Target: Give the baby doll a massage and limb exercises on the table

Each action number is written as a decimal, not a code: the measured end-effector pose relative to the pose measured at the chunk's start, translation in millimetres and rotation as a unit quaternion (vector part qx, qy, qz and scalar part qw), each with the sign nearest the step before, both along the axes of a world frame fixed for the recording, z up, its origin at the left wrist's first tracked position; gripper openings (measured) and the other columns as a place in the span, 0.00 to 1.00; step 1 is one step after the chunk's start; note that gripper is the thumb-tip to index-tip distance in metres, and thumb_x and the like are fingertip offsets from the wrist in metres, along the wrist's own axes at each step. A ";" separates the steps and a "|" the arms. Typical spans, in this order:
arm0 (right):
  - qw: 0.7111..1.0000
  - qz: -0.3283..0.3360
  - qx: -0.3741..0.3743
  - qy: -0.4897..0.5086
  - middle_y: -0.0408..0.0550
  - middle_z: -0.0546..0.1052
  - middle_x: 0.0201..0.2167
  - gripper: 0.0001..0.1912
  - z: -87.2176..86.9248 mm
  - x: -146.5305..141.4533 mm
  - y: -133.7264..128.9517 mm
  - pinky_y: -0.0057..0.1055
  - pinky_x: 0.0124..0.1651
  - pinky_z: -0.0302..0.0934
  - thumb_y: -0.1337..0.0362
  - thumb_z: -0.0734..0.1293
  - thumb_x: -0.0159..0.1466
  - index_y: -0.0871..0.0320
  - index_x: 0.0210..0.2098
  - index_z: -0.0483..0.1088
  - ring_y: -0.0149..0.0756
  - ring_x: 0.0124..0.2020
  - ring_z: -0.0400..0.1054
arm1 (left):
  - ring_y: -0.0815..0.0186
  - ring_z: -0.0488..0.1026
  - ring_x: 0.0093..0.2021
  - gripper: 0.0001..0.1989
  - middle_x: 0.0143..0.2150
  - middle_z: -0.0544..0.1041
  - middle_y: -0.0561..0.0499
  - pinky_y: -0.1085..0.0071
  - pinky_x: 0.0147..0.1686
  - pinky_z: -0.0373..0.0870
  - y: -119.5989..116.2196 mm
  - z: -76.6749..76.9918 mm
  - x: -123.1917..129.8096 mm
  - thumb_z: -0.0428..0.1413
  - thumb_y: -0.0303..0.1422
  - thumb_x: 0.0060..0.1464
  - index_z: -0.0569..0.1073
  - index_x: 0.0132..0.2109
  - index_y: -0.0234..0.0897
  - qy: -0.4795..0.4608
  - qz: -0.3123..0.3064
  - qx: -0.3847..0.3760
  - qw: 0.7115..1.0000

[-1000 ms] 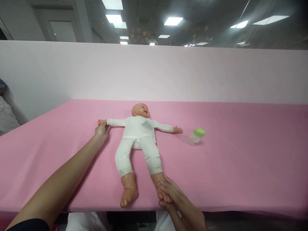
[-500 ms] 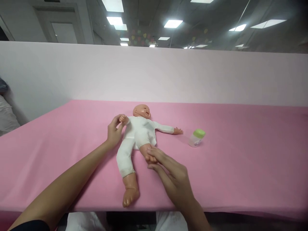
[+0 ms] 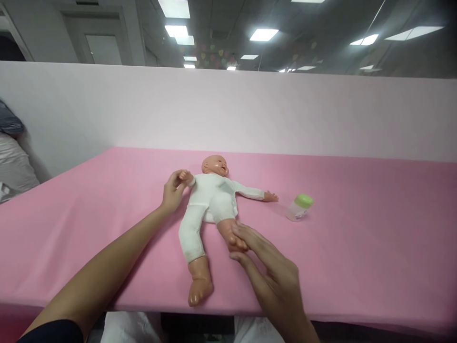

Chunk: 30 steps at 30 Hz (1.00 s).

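Note:
A baby doll point(image 3: 214, 195) with a white cloth body lies on its back on a pink-covered table point(image 3: 357, 247), its head toward the far side. My left hand point(image 3: 174, 190) is closed around the doll's small hand at the left. With thumb and fingers, my right hand point(image 3: 274, 267) grips the foot of the doll's bent leg, on the right. The doll's other leg lies stretched toward the table's near edge, and its other arm reaches out to the right.
To the right of the doll, a small clear bottle with a green cap point(image 3: 300, 207) stands tilted-looking on the cloth. A white partition point(image 3: 250, 109) rises behind the table. Pale and dark bags point(image 3: 16, 162) are at the far left.
The view has shifted slightly, so everything sits a little further right. The doll's held foot has moved a bit down and right with my right hand; the left hand keeps its hold.

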State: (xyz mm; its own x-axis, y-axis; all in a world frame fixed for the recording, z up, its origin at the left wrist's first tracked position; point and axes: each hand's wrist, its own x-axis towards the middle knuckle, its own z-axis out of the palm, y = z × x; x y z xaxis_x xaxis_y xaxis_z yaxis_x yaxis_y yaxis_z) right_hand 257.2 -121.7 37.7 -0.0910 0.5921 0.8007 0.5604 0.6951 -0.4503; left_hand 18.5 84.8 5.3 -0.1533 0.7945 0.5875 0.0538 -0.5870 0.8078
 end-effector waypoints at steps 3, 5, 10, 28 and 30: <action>0.998 -0.049 0.027 -0.030 0.46 0.80 0.52 0.21 -11.6 13.8 -23.0 0.37 0.56 0.75 0.68 0.69 0.66 0.51 0.59 0.73 0.44 0.50 0.78 | 0.62 0.76 0.49 0.11 0.45 0.77 0.48 0.64 0.54 0.72 15.4 -2.4 -14.0 0.64 0.34 0.55 0.72 0.43 0.39 -0.116 0.070 -0.048 0.990; 0.995 -0.073 0.049 -0.038 0.44 0.80 0.51 0.24 -29.7 19.2 -35.5 0.34 0.54 0.76 0.69 0.69 0.67 0.49 0.61 0.71 0.43 0.48 0.79 | 0.64 0.77 0.47 0.09 0.43 0.77 0.48 0.64 0.54 0.73 25.9 -6.2 -25.2 0.63 0.33 0.57 0.71 0.42 0.39 -0.191 0.108 -0.100 0.971; 0.995 -0.079 0.063 -0.013 0.43 0.81 0.49 0.24 -86.4 17.8 -52.0 0.34 0.54 0.76 0.72 0.68 0.67 0.49 0.60 0.72 0.43 0.48 0.79 | 0.66 0.78 0.47 0.04 0.42 0.77 0.48 0.66 0.55 0.75 42.3 -19.9 -42.2 0.58 0.27 0.62 0.70 0.38 0.39 -0.345 0.134 -0.242 0.897; 0.999 0.047 0.010 0.013 0.48 0.78 0.55 0.23 -35.3 -20.4 23.4 0.34 0.57 0.74 0.77 0.63 0.67 0.53 0.58 0.72 0.40 0.59 0.72 | 0.59 0.77 0.52 0.14 0.51 0.80 0.46 0.61 0.56 0.72 -15.3 3.8 3.9 0.57 0.33 0.61 0.76 0.53 0.39 0.238 -0.031 0.097 0.966; 0.998 0.062 -0.015 0.000 0.49 0.78 0.55 0.21 -36.7 -26.5 31.8 0.35 0.56 0.74 0.76 0.62 0.68 0.54 0.57 0.73 0.41 0.60 0.71 | 0.58 0.76 0.54 0.16 0.54 0.80 0.45 0.60 0.56 0.71 -15.0 0.1 0.3 0.56 0.31 0.61 0.76 0.55 0.39 0.311 -0.053 0.133 0.939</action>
State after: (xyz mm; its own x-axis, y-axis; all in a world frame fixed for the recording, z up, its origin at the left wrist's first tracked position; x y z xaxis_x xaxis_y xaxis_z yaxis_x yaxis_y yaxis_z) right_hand 230.7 -90.0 1.0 -0.1650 0.5996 0.7831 0.4718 0.7452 -0.4712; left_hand 18.8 69.9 5.4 0.3575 0.5977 0.7177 0.3967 -0.7928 0.4626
